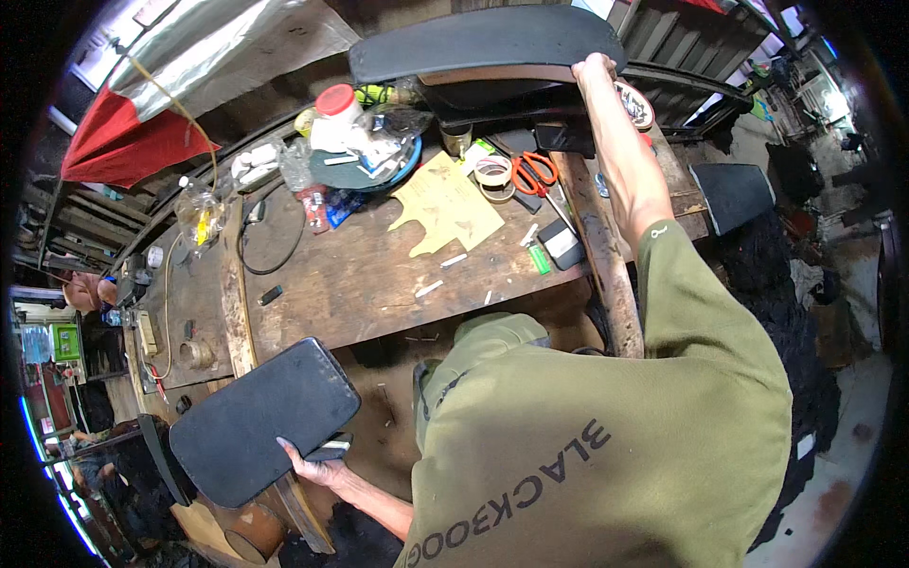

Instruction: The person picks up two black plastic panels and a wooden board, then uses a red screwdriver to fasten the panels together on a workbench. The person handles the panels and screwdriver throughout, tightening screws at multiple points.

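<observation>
Over on the far left, a green basket (65,343) sits among cluttered shelving, and above it hangs a red-and-silver sheet (123,142). Next comes a clear plastic bottle (199,216), standing toward the left end of the wooden workbench (331,289).

Down in front of the bench, here's a black padded board (265,421), rounded at its corners, tilted, its broad face up. The left hand (320,469) has it by the lower right edge: thumb laid on top, fingers tucked underneath, pinching the edge between them, though most of the fingers are hidden.

Up on the bench, a red-lidded jar (338,102) rises from a heap of plastic bags, and just right of it lies a ragged yellow sheet (450,206). Above that, along the back, stretches the long black seat (483,43). Below, a tape roll (494,175) lies beside the orange-handled scissors (535,172), with a green lighter (539,258) nearer the front edge.

And there's the right hand (596,68), arm reaching far out, curled around the long seat's right end; its fingertips can't be seen. Farther right, another dark padded panel (734,197) leans beyond the bench's end.
</observation>
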The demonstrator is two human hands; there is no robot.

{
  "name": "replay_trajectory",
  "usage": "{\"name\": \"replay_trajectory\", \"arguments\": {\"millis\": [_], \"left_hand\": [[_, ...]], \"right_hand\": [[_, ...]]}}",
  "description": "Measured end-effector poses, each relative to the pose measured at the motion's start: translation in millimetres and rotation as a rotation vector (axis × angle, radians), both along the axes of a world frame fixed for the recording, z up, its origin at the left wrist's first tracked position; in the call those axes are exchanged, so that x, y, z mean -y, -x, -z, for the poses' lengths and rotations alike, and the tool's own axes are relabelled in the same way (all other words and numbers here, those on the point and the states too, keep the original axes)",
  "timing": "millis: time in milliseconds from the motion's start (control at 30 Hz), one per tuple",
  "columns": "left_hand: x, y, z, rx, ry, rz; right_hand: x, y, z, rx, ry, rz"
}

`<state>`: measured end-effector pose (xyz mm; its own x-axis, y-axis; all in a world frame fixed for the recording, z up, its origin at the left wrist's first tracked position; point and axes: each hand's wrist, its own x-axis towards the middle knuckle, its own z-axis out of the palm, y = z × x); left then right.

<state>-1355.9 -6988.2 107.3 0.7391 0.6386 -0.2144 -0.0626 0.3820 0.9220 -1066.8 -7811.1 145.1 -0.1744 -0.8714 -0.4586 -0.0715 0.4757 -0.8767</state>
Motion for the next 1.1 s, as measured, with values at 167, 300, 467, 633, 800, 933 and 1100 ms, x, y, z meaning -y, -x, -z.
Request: {"name": "replay_trajectory", "arguments": {"millis": [167,300,467,633,800,933,1100], "left_hand": [[57.0,3.4,-3.9,-0.054,0.042,-0.014],[76.7,14.8,-3.8,-0.102,-0.047,-0.037],[95.5,7.0,-3.0,-0.115,-0.14,-0.053],[115.6,-15.4,-1.1,-0.109,-0.203,-0.004],[121.6,-22.2,-5.6,-0.188,0.011,-0.081],[122.8,-16.6,-9.0,-0.307,-0.161,-0.122],[108.4,3.0,-20.6,-0.031,-0.098,-0.111]], "right_hand": [[52.2,-36.0,21.9,0.316,-0.063,0.218],[78.4,-52.5,51.7,0.441,-0.106,0.247],[88.3,-70.5,87.5,0.542,-0.078,0.341],[-9.5,17.3,105.7,-0.038,0.627,-0.295],[-109.1,168.8,131.3,-0.567,1.058,-1.355],[-126.1,204.8,166.1,-0.828,0.761,-1.62],[-117.6,194.0,211.0,-0.72,1.09,-1.57]]}}
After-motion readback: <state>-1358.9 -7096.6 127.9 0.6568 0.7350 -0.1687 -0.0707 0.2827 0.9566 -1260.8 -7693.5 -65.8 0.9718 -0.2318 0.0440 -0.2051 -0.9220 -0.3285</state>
